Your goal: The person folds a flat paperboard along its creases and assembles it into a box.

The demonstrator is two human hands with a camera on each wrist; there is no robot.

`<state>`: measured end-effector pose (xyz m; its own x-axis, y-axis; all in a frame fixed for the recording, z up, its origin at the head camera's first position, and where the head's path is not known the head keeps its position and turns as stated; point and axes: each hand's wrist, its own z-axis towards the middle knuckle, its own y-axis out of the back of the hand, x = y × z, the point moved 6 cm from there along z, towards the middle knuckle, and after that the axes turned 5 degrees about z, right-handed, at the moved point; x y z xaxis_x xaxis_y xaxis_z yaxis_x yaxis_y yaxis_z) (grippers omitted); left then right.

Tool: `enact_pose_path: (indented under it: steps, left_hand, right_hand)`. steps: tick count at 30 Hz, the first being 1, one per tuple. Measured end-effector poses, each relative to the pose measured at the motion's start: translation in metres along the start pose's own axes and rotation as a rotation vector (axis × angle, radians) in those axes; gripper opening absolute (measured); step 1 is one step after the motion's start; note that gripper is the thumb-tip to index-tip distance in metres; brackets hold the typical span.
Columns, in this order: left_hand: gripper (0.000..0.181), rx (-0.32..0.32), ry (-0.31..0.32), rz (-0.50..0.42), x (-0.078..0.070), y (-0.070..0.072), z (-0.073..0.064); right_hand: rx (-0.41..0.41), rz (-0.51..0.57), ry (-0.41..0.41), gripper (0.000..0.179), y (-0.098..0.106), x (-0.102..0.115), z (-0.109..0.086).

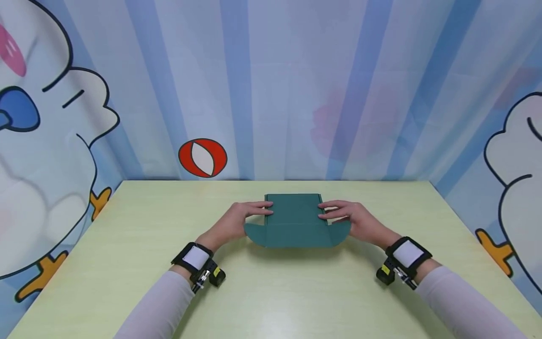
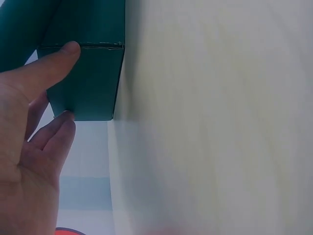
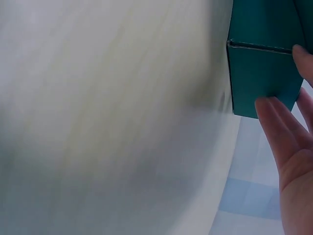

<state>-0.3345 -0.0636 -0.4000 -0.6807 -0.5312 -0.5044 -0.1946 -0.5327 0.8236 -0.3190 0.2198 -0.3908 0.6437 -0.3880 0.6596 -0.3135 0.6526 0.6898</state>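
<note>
A green cardboard box (image 1: 295, 209) sits on the table, its lid lying over the top. The lid's front flap (image 1: 296, 235) sticks out towards me, with a rounded ear at each end. My left hand (image 1: 237, 220) holds the box's left side, fingertips at the lid's edge. In the left wrist view its thumb (image 2: 63, 56) presses by the seam of the side wall. My right hand (image 1: 363, 220) holds the opposite side. Its fingers (image 3: 274, 122) lie against the side wall in the right wrist view, with the thumb (image 3: 304, 61) at the upper edge.
The pale wooden table (image 1: 292, 301) reaches back to a blue striped curtain (image 1: 288, 94). Cartoon figures are printed on the curtain at left and right, along with a red and white ball (image 1: 203, 157). Each wrist wears a strapped camera.
</note>
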Motion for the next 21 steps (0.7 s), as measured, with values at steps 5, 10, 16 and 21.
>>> enact_pose_path:
  steps: [5, 10, 16, 21]
  left_hand:
    - [0.055, -0.015, 0.018, 0.002, 0.001, 0.002, 0.000]
    - [0.054, -0.010, 0.039, -0.041, 0.004, 0.001, -0.003]
    - [0.074, 0.039, 0.095, -0.126, 0.013, -0.001, -0.009]
    - [0.084, 0.035, 0.148, -0.182, 0.023, 0.000, -0.012]
  right_hand:
    - [-0.037, -0.090, 0.010, 0.077, 0.001, -0.001, -0.001]
    - [-0.058, -0.055, -0.029, 0.082, -0.001, -0.004, -0.002]
    - [-0.065, 0.084, -0.095, 0.069, -0.006, -0.011, -0.005]
    - [-0.078, 0.217, -0.231, 0.072, -0.005, -0.021, -0.010]
